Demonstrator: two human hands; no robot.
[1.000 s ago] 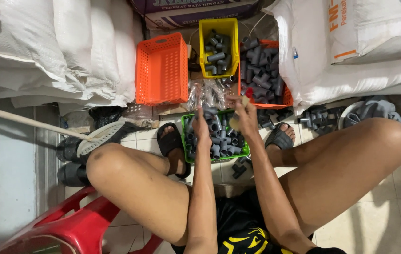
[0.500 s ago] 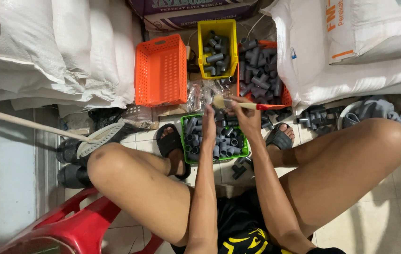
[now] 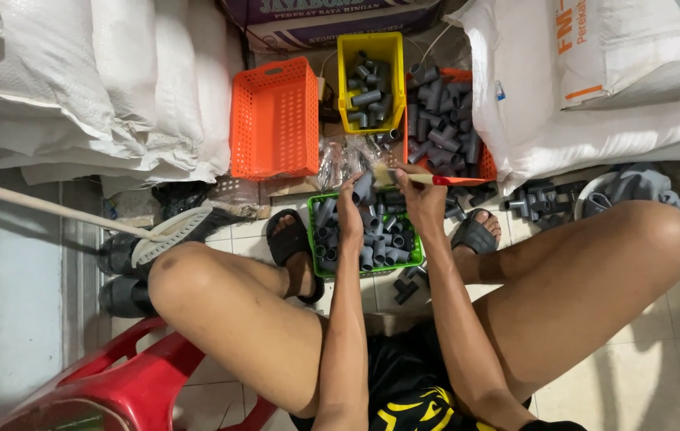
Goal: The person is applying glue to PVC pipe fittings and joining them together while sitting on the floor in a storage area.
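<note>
Holding a grey pipe fitting [image 3: 364, 187] just above the green basket [image 3: 415, 259] at the centre of the frame, the left hand [image 3: 350, 209] is clamped around it; the right hand [image 3: 422, 194] grips a small paintbrush [image 3: 411, 178] by its red handle, bristles pointing left and touching or nearly touching the fitting; the two hands sit close together. The fitting looks like rigid plastic, light and smooth, probably best pinched around its barrel so the open end stays free; the brush is light too, stiff in the handle and soft at the tip. More grey fittings fill the green basket, the yellow basket [image 3: 346, 80] and the red basket [image 3: 483, 156] in the upper middle; an orange basket [image 3: 273, 120] lies beside them. Whether the bristles carry anything cannot be told; the fitting's exact shape is hidden by fingers.
</note>
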